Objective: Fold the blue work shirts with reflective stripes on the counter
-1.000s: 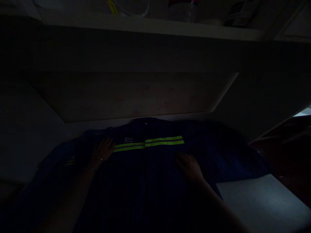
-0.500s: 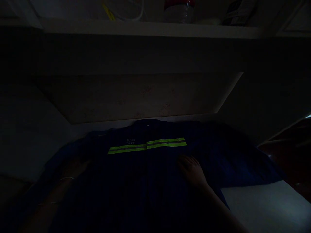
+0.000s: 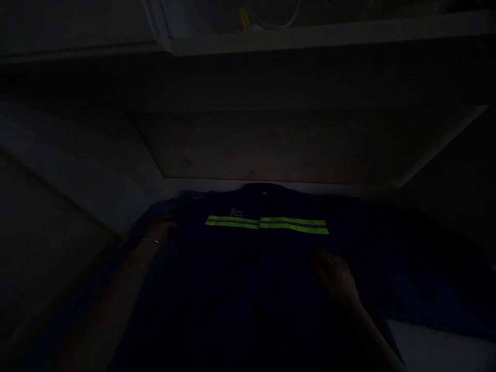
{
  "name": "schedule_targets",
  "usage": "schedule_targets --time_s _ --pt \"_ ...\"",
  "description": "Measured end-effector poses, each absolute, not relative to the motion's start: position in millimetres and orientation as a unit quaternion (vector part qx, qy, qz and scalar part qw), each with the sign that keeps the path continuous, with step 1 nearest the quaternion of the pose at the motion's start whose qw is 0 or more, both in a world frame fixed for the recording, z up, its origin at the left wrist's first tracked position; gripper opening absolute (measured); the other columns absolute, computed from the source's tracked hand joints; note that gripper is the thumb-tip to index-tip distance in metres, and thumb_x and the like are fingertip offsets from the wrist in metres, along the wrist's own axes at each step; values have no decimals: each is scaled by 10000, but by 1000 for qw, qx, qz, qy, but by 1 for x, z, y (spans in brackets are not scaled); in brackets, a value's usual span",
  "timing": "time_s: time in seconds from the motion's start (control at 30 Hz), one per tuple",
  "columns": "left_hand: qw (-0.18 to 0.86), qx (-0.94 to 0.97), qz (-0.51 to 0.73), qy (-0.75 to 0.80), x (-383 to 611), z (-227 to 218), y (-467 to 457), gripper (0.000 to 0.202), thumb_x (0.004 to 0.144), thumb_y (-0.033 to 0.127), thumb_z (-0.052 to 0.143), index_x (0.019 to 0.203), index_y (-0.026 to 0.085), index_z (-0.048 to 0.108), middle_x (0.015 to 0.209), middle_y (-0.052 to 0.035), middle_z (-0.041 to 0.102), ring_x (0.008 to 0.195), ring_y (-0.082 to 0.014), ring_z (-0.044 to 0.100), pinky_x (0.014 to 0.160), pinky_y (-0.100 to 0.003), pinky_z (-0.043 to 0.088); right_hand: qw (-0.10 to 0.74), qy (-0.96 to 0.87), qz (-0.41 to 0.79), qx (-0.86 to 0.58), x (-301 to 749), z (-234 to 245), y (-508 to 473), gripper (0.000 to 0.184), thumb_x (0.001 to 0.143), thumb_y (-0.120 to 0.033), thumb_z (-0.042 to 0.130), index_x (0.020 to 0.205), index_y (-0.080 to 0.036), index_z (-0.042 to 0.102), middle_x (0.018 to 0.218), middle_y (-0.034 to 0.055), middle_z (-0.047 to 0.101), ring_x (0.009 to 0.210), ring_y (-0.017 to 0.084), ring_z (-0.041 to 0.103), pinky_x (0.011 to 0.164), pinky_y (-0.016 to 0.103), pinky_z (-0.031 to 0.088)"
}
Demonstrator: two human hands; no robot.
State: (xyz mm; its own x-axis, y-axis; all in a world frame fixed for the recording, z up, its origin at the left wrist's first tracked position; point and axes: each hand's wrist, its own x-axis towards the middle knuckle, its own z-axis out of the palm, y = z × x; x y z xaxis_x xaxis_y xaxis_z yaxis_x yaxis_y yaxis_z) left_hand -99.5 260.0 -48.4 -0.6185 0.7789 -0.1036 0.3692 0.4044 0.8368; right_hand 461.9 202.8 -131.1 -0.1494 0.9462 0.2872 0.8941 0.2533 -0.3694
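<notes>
A dark blue work jacket (image 3: 232, 268) lies spread out, front side up, with its collar at the far end. Across its chest run two lengths of yellow-green reflective tape (image 3: 294, 225), and small white print sits above the left one. My left hand (image 3: 159, 230), with thin bangles at the wrist, rests by the shoulder and sleeve on the left, its fingers stretched out. On the right half of the front, below the tape, my right hand (image 3: 336, 274) lies flat with fingers extended. Dim light hides the finer folds.
Under the jacket is a pale surface (image 3: 434, 338), bare at the lower right. A recessed panel with a faint pattern (image 3: 263, 147) stands behind it. Overhead, a shelf edge (image 3: 310, 39) crosses the view, with a yellow item (image 3: 244, 18) and a white loop on it.
The view has swung to the left, so everything sits farther right. My left hand has moved up along the sleeve side toward the shoulder. My right hand stays on the jacket front.
</notes>
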Motion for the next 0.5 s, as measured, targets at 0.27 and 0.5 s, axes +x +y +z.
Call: schedule_targets --time_s 0.27,0.5 --pt "260 645 325 641 -3 -27 295 323 677 242 658 994 225 716 985 -8 734 890 -178 676 848 -298 538 238 -748 68 -616 460 -128 202 416 951 -541 425 1160 -254 643 1237 44 664 1147 239 599 1108 509 314" --pt "147 712 225 649 47 -63 305 449 928 451 413 1229 194 625 1345 -112 596 1235 -232 544 1092 -388 391 249 -739 82 -620 461 -128 204 401 941 -535 442 1149 -274 664 1250 40 662 1169 248 595 1115 538 309"
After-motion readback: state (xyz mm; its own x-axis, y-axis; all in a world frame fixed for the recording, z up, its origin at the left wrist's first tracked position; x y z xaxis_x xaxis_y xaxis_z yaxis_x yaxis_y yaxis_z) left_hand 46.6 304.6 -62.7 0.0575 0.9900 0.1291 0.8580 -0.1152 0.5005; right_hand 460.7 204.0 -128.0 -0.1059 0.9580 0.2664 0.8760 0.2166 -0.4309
